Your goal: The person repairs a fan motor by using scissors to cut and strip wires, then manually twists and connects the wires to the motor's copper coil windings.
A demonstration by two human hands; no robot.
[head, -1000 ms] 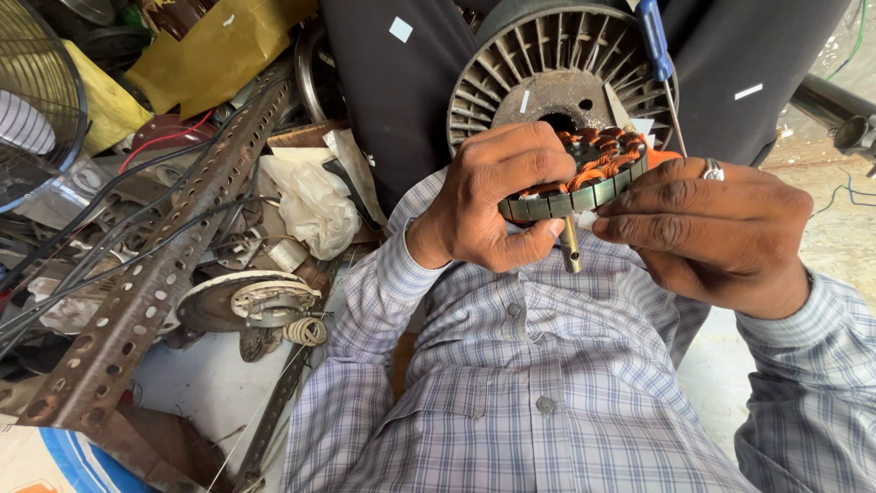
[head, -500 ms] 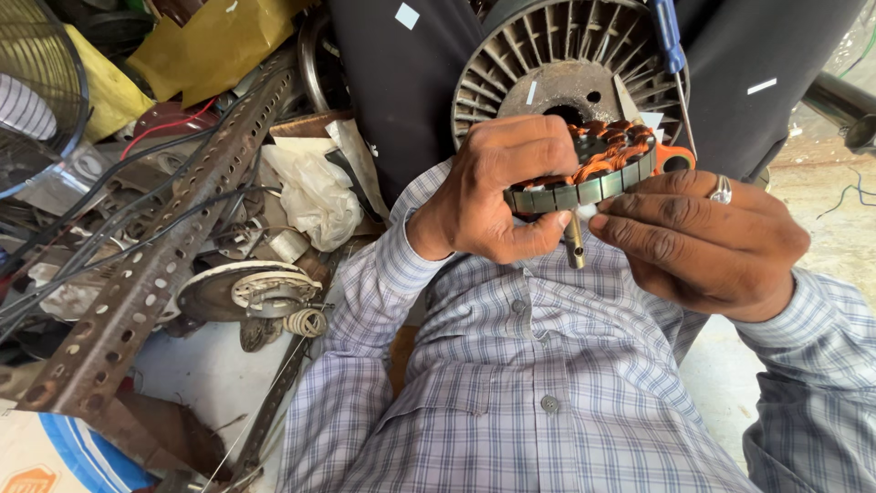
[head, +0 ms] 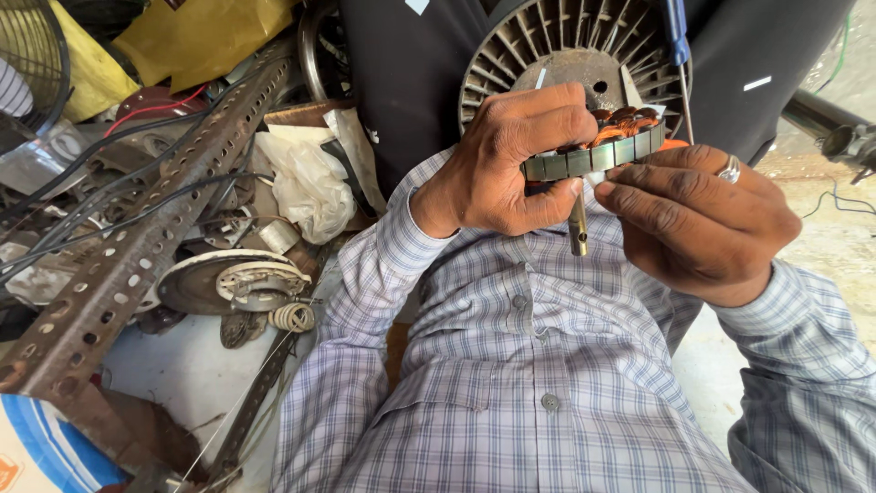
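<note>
Both hands pinch one round motor stator point(head: 598, 151) of grey laminated steel with copper windings and a short shaft, held at chest height: left hand point(head: 511, 164) grips the rim at 9 o'clock, right hand point(head: 703, 219) at 4. Probably dense, rigid; enamelled windings look fragile, so hold the steel rim. Finned grey rotor point(head: 566, 55) sits at 12 o'clock behind.

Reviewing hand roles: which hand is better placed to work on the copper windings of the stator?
Probably the right hand: its fingers lie loosely beside the stator, while the left hand grips it from above, steadying it.
</note>
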